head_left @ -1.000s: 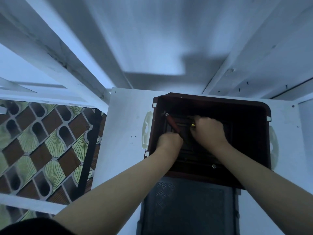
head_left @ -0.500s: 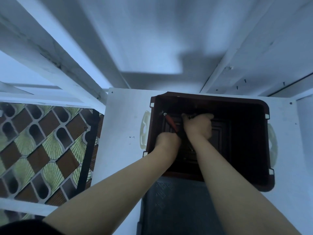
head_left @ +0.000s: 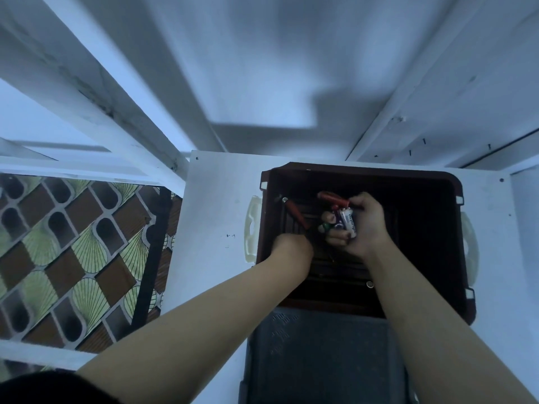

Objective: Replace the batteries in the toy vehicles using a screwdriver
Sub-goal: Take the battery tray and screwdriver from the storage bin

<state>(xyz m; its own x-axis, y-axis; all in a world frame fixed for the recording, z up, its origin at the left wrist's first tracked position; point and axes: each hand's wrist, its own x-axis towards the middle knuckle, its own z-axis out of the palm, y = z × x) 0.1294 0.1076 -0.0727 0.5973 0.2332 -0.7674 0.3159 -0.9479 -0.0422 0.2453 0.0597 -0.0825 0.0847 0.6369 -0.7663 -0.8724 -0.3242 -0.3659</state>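
a person's two hands reach into a dark red bin [head_left: 437,199] standing on a white desk [head_left: 215,217]. the right hand [head_left: 364,228], near the bin's centre, has its grip clamped on a bunch of batteries [head_left: 347,221], fingers curled round them. a red-handled screwdriver [head_left: 332,196] sits at that hand's 10 o'clock, its end against the fingers. a second screwdriver [head_left: 294,212], also red-handled, lies slantwise in the bin at 12 o'clock from the left hand [head_left: 291,247]. that hand's fingers point down out of sight, so whether its grip is apart or together cannot be told. a dark grey tray [head_left: 320,360] sits at the bin's 6 o'clock edge. patterned floor tiles [head_left: 73,258] show at the desk's 9 o'clock.
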